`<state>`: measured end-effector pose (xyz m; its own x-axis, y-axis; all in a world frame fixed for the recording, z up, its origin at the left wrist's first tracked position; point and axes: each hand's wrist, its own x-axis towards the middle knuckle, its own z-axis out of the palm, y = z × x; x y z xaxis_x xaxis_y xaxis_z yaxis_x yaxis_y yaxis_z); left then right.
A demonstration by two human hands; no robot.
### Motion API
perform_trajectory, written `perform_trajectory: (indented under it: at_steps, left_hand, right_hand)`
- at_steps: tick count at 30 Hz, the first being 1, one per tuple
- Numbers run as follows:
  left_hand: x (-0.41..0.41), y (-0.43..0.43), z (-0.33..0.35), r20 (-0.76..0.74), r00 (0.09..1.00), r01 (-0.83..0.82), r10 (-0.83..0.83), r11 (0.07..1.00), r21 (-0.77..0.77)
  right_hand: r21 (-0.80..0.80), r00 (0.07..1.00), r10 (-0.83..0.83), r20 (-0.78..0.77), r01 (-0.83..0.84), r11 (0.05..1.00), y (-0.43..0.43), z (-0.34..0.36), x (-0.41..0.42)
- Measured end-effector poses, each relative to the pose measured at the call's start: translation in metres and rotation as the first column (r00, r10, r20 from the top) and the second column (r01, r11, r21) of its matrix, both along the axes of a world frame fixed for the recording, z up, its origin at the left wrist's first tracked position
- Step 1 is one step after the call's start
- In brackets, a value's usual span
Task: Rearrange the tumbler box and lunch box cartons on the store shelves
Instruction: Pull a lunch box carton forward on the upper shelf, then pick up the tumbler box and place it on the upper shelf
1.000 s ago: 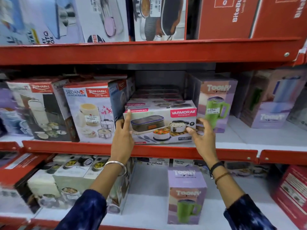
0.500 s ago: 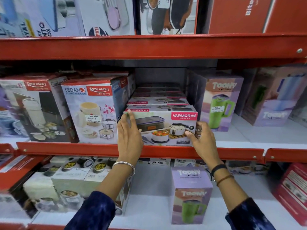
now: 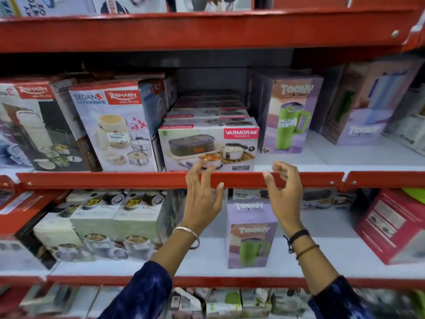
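Both your left hand (image 3: 202,199) and right hand (image 3: 284,192) hover empty, fingers spread, at six o'clock of the white Varmora lunch box carton (image 3: 208,147); probably next, the lilac tumbler box (image 3: 249,236) below.

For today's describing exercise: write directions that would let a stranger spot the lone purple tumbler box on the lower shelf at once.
Start at the red shelf rail that the two hands reach across, and drop to the white shelf below it. The purple tumbler box stands upright between the forearms, showing a green mug. Unlike the lunch box cartons to its left, it stands alone.
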<state>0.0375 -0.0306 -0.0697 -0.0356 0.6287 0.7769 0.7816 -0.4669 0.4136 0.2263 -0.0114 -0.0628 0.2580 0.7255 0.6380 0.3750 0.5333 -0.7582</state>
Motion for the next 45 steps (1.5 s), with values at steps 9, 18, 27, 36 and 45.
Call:
perform_trajectory:
  at_steps: [9, 18, 27, 36, 45]
  left_hand:
    - [0.033, -0.033, -0.109, 0.256, 0.958, 0.233, -0.129, 0.870, -0.434]
    - [0.045, -0.031, -0.169, 0.477, 0.874, 0.310, 0.089, 0.653, -0.691]
    - [0.048, -0.044, -0.173, 0.504, 0.854, 0.268, 0.132, 0.718, -0.642]
    - [0.040, -0.091, -0.094, 0.541, 0.841, 0.291, -0.028, 0.866, -0.407]
    - [0.047, -0.090, -0.001, 0.521, 0.847, 0.260, -0.102, 0.936, -0.238]
  right_hand:
    - [-0.334, 0.991, 0.019, -0.129, -0.062, 0.940, -0.041, -0.121, 0.039]
    - [-0.626, 0.955, 0.253, -0.153, -0.291, 0.723, -0.037, -0.174, 0.048]
    - [-0.579, 0.961, 0.266, -0.083, -0.263, 0.771, -0.044, -0.167, 0.058]
    - [-0.323, 0.979, 0.193, -0.061, -0.202, 0.925, -0.079, -0.099, 0.074]
    - [-0.063, 0.996, 0.088, -0.033, -0.090, 0.994, -0.073, -0.010, 0.070]
